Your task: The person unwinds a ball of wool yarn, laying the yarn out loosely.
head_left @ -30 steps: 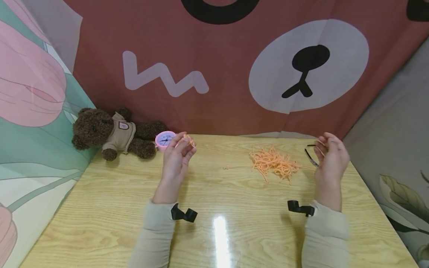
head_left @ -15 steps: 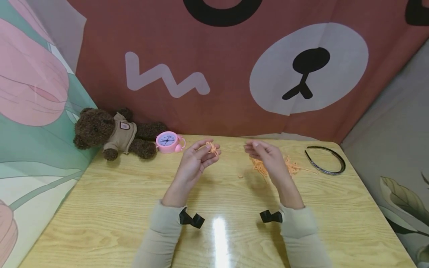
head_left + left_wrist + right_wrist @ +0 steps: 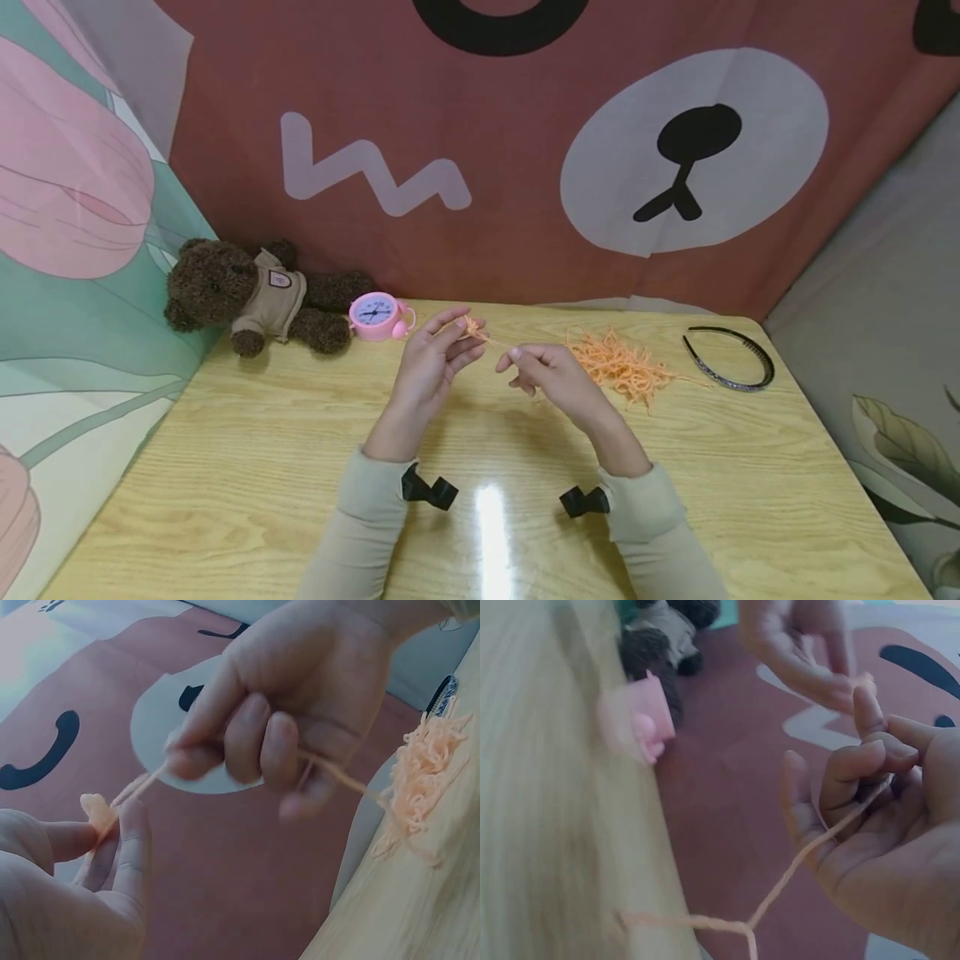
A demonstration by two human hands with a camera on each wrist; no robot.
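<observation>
My left hand (image 3: 426, 367) pinches a small bundle of orange yarn (image 3: 472, 327) between thumb and fingers, above the table. From that bundle a yarn strand (image 3: 156, 774) runs taut to my right hand (image 3: 558, 379), which pinches it between thumb and forefinger. The strand's tail (image 3: 784, 877) hangs from the right palm down toward the table in the right wrist view. Just right of and behind the right hand lies a loose tangled heap of orange yarn (image 3: 622, 367). The right hand's other fingers are curled, as the left wrist view shows.
A pink alarm clock (image 3: 375, 317) stands left of the left hand, beside a brown teddy bear (image 3: 262, 296) lying on its side. A black headband (image 3: 731, 385) lies at the right of the wooden table (image 3: 262, 467). A printed cloth (image 3: 510, 250) hangs behind.
The left hand has moved right with the bundle, away from the clock. The right hand has come left from beside the headband and now pinches the strand from the bundle.
</observation>
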